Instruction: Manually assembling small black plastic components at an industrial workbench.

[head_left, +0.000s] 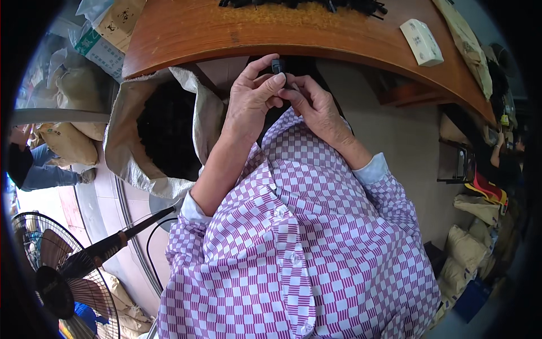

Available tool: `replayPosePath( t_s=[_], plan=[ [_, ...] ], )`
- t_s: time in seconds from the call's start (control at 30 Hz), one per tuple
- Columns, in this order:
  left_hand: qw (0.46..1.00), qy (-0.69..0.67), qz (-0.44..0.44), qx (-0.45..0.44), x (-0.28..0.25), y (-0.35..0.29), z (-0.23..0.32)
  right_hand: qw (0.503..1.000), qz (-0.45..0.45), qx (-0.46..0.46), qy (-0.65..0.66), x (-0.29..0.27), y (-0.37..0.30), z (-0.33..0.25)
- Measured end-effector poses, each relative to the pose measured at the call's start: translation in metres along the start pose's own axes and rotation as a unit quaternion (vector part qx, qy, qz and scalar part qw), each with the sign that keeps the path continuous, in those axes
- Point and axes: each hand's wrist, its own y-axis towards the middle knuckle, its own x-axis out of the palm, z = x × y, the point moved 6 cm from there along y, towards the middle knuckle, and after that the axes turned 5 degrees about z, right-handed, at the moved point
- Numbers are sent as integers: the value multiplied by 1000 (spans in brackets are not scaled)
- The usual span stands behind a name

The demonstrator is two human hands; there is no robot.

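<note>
In front of my chest, just off the table's near edge, both hands meet around a small black piece (277, 66), short and roughly cylindrical. My left hand (252, 93) pinches it between thumb and fingers, its upper end showing above the thumb. Close against it, my right hand (318, 105) is closed with thumb and forefinger pressed together at the piece's lower end. What sits between the right fingertips is mostly hidden. Left of my hands stands an open white woven sack (121, 135) holding a mass of dark material.
Across the top runs a brown wooden table (186, 31) with a pile of black pieces (305, 4) and a white box (422, 42). A standing fan (62, 282) is at the lower left. Filled sacks (466, 248) lie at the right; other people show at both sides.
</note>
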Motion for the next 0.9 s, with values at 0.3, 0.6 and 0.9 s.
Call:
replayPosePath(
  t_s=[0.3,0.6,0.9],
  plan=[
    [979,191,23,64,-1,-8,1,995,-24,77,62,-1,1,-4],
    [959,239,22,152,-7,-7,-6,994,-44,75,71,12,5,-2],
    [814,479,105,312,12,-26,18,994,-30,97,50,16,7,8]
  ],
)
